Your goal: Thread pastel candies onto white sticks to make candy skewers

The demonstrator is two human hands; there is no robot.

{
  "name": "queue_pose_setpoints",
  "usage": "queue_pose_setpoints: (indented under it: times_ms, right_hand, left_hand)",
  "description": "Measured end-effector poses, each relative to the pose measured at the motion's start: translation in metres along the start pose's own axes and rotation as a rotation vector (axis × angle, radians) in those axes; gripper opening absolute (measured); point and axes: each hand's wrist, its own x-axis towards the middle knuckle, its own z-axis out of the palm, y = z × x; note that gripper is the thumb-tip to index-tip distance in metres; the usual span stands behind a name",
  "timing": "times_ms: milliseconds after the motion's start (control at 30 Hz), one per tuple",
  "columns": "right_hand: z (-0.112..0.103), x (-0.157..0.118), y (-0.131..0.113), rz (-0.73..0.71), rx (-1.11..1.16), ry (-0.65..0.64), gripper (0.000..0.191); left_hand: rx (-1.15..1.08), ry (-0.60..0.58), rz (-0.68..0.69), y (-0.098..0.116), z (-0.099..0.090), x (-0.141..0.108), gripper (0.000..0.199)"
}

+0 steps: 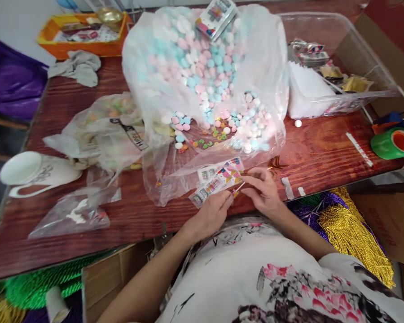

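Near the table's front edge, my left hand (214, 211) is closed, its fingertips pinching a small printed packet beside a white stick-like edge. My right hand (264, 190) is just to the right, thumb and forefinger bent toward the same small item; whether it grips anything is hard to make out. Printed cards (215, 181) with colourful patterns lie right beyond my hands. Behind them, a large clear plastic bag (265, 58) lies spread open with pink, blue and white round pieces (218, 63) and several small coloured rings (205, 144).
A white mug (42, 169), plastic bags (101, 130) and an orange box (87, 42) stand left. A clear bin (309, 96) with packets sits at the back right, green tape (387, 144) at the right edge. Twist ties (276, 165) lie by my right hand.
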Motion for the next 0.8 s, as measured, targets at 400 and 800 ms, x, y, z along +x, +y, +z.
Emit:
queue_pose_setpoints:
  times_ms: [400,800]
  right_hand:
    - [-0.015,0.029,-0.019,-0.707,-0.354,-0.390,0.021]
    - [-0.021,0.021,0.004,-0.118,-0.212,-0.460,0.012]
  left_hand:
    - [-0.451,-0.593,-0.022,0.014,-0.036,-0.005,0.037]
    - [0.108,0.227,0.239,-0.011,-0.009,-0.022,0.025]
